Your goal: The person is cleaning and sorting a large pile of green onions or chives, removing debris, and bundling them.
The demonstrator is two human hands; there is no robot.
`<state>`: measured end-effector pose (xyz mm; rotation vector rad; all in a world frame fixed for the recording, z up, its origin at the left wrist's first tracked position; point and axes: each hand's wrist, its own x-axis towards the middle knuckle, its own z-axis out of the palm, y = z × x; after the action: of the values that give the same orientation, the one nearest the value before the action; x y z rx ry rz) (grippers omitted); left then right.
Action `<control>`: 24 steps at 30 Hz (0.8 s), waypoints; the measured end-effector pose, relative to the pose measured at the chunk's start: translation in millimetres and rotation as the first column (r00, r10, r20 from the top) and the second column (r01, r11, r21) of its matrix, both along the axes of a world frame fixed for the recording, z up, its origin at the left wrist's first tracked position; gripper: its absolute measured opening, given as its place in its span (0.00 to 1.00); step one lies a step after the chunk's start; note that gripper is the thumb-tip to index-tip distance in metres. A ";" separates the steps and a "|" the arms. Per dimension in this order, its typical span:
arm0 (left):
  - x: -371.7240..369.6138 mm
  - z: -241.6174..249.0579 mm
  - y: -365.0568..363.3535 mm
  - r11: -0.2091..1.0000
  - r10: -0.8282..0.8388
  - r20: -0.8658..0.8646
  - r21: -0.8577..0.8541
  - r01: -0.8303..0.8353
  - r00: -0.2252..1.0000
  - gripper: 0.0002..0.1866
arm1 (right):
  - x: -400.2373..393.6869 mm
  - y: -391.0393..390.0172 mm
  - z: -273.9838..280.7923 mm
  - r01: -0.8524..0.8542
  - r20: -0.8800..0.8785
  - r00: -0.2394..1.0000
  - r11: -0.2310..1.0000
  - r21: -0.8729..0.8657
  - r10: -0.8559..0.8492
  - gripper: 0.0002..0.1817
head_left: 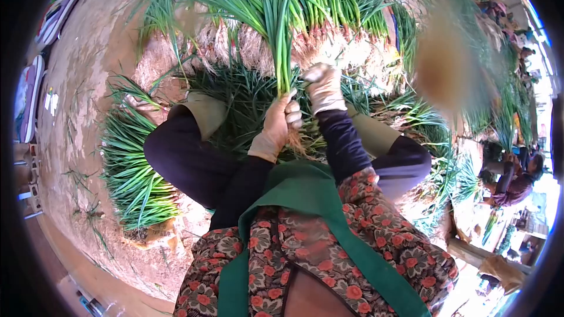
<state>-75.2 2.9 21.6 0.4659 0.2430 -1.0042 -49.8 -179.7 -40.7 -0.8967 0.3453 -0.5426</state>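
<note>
My left hand [279, 118], in a pale glove, is wrapped round a small bunch of green onions [282, 61]. Their leaves point up and away from me, and the stringy roots [299, 140] hang below the fist. My right hand [323, 82], also gloved, is closed just to the right of the stalks. Whatever its fingers may hold is hidden. Beyond both hands lies a large heap of green onions [329, 3], its pale roots facing me. Loose dark green leaves [235, 105] cover the ground between my knees.
On my left, another stack of green onions [138, 170] lies on the dirt floor [76, 158]. More onions [417, 114] lie by my right knee. At the far right a person [514, 182] sits among greens. A blurred brown blob [443, 61] hides part of the upper right.
</note>
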 end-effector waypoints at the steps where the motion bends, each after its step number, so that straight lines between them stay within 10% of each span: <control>1: 1.1 -6.1 10.2 0.991 -0.023 0.009 -0.129 0.024 1.000 0.12 | 4.8 -22.4 -4.6 0.063 -0.031 0.997 0.997 -0.051 -0.064 0.16; 2: 0.3 -6.8 14.7 0.994 -0.012 -0.016 -0.110 0.010 1.000 0.11 | 2.2 -36.3 14.7 0.083 0.009 0.995 0.906 0.415 -0.095 0.19; 6: -1.9 -7.6 8.6 0.982 0.049 0.046 0.178 -0.056 0.998 0.06 | 2.2 -10.0 70.1 -0.206 -0.587 0.800 0.976 -0.073 0.125 0.07; 8: -7.3 -6.0 -1.5 0.920 0.042 0.188 0.375 -0.111 0.981 0.05 | 9.5 23.6 45.4 -0.339 -0.357 0.921 0.773 -0.536 0.157 0.09; 10: -10.0 -23.5 -4.0 0.920 0.073 0.269 0.354 -0.169 0.960 0.05 | 30.5 40.5 -8.8 -0.439 -0.326 0.884 0.834 -0.336 0.334 0.13; 12: -11.9 -18.8 -1.5 0.908 0.090 0.242 0.377 -0.179 0.966 0.07 | 28.6 47.3 -1.8 -0.351 -0.401 0.910 0.714 -0.606 0.107 0.15; 17: -3.4 -16.2 13.2 0.980 0.105 0.107 0.156 -0.121 0.989 0.08 | -13.3 35.1 40.7 -0.288 -0.545 0.765 0.939 0.188 0.343 0.11; 24: -2.2 -37.5 -6.5 0.930 0.174 0.286 0.268 -0.253 0.942 0.05 | -30.4 81.8 59.9 -0.004 -0.220 0.971 0.919 -0.394 -0.090 0.08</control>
<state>-77.4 -3.6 -15.9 0.8246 0.2089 -0.6822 -80.2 -98.0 19.2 -1.3517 0.4811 -0.5576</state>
